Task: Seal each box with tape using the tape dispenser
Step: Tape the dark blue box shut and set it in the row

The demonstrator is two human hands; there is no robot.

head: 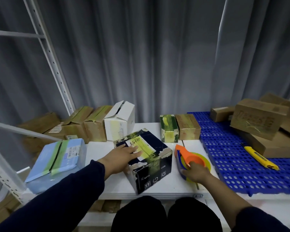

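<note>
The dark blue box (149,158) sits in the middle of the white table (166,185), turned corner-on to me. My left hand (124,156) lies flat on its lid, fingers straight and spread. Just to its right, my right hand (195,173) curls round the rear of the orange tape dispenser (189,158), whose nose points away from me and is not touching the box.

Yellowish tape crosses this lid, but I can't tell whether it closes the seam fully. I judge the job partly done. The light blue box (57,158), the small green-taped box (168,129) and the brown box (188,128) beside it show strips, while the white box (119,124) behind stands with flaps up, unsealed.

The brown boxes (258,119) stacked on the blue perforated mat (233,156) near the yellow utility knife (259,158) are too blurred to judge. My palm hides the dispenser's handle.
</note>
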